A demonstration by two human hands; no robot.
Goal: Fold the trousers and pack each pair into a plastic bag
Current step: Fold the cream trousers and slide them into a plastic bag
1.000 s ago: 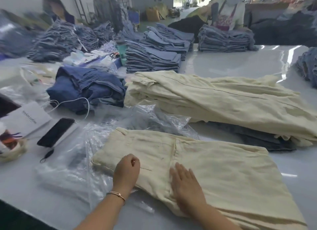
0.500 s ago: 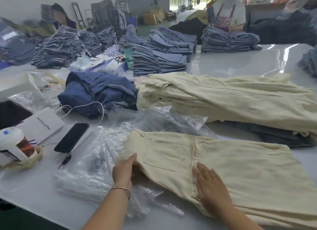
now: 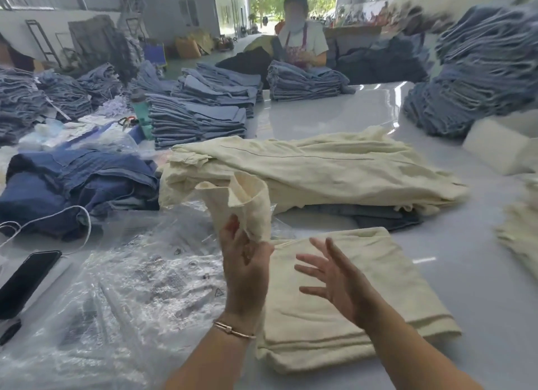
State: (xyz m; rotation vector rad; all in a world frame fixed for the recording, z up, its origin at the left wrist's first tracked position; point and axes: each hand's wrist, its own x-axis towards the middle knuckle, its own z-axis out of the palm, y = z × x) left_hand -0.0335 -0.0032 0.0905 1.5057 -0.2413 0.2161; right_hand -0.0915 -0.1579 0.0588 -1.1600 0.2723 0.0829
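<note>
Cream trousers half folded beside the plastic bags

The left hand [image 3: 244, 270] pinches one end of the trousers [image 3: 358, 296] and lifts it off the table [image 3: 334, 118]; the right hand [image 3: 334, 276] hovers above them, fingers spread wide. Plastic bags [image 3: 122, 296] lie just left.

Head view, seemingly downward, close.

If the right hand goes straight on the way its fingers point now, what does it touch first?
Probably the left hand and the raised cream trouser end it grips. The right hand hovers open, fingers aimed up-left towards them, though depth is unclear.
</note>
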